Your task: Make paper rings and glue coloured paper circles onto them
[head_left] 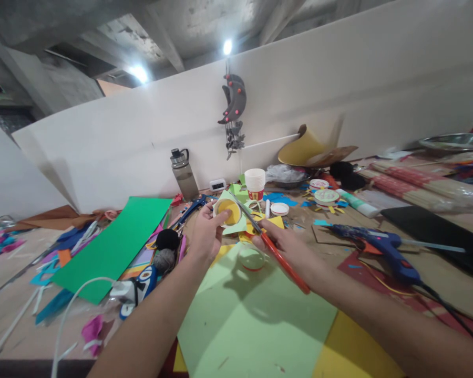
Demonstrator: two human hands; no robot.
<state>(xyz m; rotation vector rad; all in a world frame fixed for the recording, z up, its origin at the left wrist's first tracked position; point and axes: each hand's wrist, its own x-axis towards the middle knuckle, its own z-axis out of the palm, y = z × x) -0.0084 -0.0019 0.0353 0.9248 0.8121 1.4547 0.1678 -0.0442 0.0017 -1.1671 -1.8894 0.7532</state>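
My left hand is closed on a light green paper piece with a yellow disc on it, held up above the table. My right hand grips red-handled scissors whose blades reach up to the edge of the green piece. Below both hands lies a large light green sheet over a yellow sheet. A small round lid with a red rim rests on the green sheet under my hands.
A dark green sheet lies at left among paper scraps. A blue glue gun lies at right with its cable. Stacked paper cups, a grey bottle, tape rolls and wrapped stick bundles stand behind. A white wall panel bounds the back.
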